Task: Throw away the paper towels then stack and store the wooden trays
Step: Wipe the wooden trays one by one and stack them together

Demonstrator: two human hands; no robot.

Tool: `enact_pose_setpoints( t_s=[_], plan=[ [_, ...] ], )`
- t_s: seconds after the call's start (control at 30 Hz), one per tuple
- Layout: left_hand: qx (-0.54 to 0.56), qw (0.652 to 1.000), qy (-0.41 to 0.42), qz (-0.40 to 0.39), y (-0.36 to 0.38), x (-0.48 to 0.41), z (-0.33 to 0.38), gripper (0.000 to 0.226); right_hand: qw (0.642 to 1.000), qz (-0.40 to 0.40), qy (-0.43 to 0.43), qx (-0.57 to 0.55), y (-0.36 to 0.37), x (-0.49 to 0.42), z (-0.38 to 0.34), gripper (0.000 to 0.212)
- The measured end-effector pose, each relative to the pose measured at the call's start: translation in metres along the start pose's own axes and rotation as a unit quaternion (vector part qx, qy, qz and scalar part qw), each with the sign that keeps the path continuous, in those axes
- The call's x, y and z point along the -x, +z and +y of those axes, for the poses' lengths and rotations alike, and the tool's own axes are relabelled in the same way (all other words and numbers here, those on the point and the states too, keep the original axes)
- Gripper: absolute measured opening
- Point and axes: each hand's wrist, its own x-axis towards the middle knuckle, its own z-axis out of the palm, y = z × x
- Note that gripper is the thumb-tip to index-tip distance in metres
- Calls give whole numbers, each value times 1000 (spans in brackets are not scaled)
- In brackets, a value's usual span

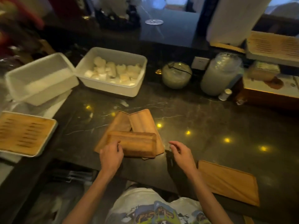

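Note:
Three wooden trays lie in a loose pile on the dark marble counter (194,123). The top tray (137,143) lies crosswise over two others, the left one (119,125) and the right one (142,121). My left hand (111,153) holds the top tray's left end, fingers curled over its edge. My right hand (182,152) hovers just right of the pile, fingers loosely bent, holding nothing. Another wooden tray (229,181) lies flat near the counter's front right edge.
A white tub (135,88) with rolled white towels stands at the back, an empty white tub (40,81) tilted to its left. A slatted wooden board (22,133) sits at the left. Glass jars (177,75) and a paper towel roll (233,21) stand behind right.

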Motion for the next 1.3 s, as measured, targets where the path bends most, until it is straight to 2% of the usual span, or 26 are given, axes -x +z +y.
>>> enact_pose_setpoints(
  t_s=[0.13, 0.3, 0.43, 0.53, 0.7, 0.77, 0.9, 0.97, 1.1, 1.17, 1.23, 1.3],
  plan=[
    [2, 993, -114, -26, -23, -31, -42, 31, 999, -8, 29, 43, 48, -25, -37, 29],
    [84, 982, -139, -96, -23, -55, -67, 32, 991, -14, 112, 77, 76, -38, -50, 37],
    [109, 972, -142, -151, -15, -63, -76, 31, 988, -26, 127, 80, 85, -36, -53, 40],
    [175, 955, -136, -198, -11, -66, -80, 33, 985, -28, 164, 47, 88, -32, -54, 47],
    [242, 933, -169, -207, -7, -74, -84, 27, 975, -22, 219, 18, 96, -26, -52, 52],
    [251, 927, -180, -212, -7, -77, -82, 22, 968, -19, 247, -37, 97, -26, -52, 50],
    [255, 916, -189, -244, -10, -81, -78, 18, 931, -30, 324, -163, 89, -27, -57, 52],
    [267, 913, -184, -247, -16, -84, -73, 21, 929, -29, 324, -174, 80, -28, -57, 50],
    [294, 908, -171, -245, -32, -86, -56, 25, 934, -37, 295, -199, 54, -26, -57, 32],
    [310, 907, -167, -229, -36, -82, -44, 27, 915, -60, 293, -269, 35, -22, -54, 28],
    [336, 910, -157, -184, -39, -74, -31, 26, 866, -78, 302, -392, 14, -17, -51, 26],
    [384, 903, -129, -142, -39, -63, -15, 23, 812, -59, 296, -499, -7, -12, -47, 24]
  ],
)
